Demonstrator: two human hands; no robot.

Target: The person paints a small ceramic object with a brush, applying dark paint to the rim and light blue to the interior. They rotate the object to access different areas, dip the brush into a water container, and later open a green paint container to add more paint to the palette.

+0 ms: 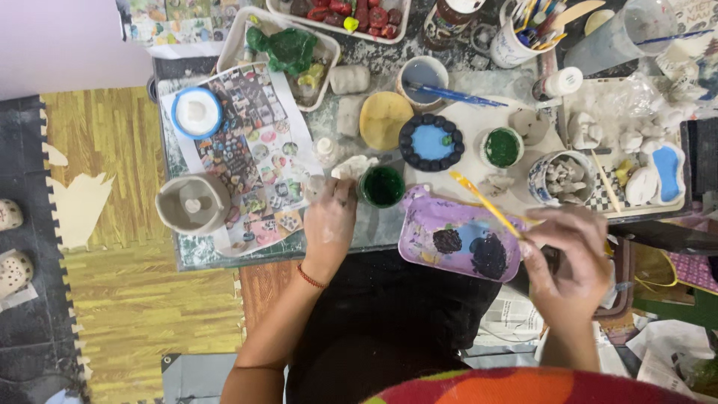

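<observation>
Left hand (329,217): laid palm-down at the near table edge, fingers lightly curled, fingertips touching a small white unpainted piece (351,166), apparently steadying it. Whether the piece is actually gripped cannot be told. Right hand (572,254): closed in a pinch on a yellow-handled paintbrush (486,202), handle angled up and to the left, bristle end hidden behind the fingers. Held well clear of the table on the right, just past the purple palette tray (449,232).

Placement around the hands:
- Purple palette tray between both hands, near edge, carrying dark and blue paint blobs; within short reach of the brush.
- Green paint pot (382,185), lid off, just right of the white piece; positioned beside the left hand for easy dipping.
- Second green pot (501,147) and blue dish with dark bead rim (429,142) farther back, centre.
- Water cup with blue brush (422,77) far centre, for rinsing, judging by its contents.
- Printed picture sheet (250,153) flat at left, probably for reference.
- Grey clay bowl (193,203) at near left, apart from the paints.
- Tray of white clay figures (636,142) at right, grouped unpainted.
</observation>
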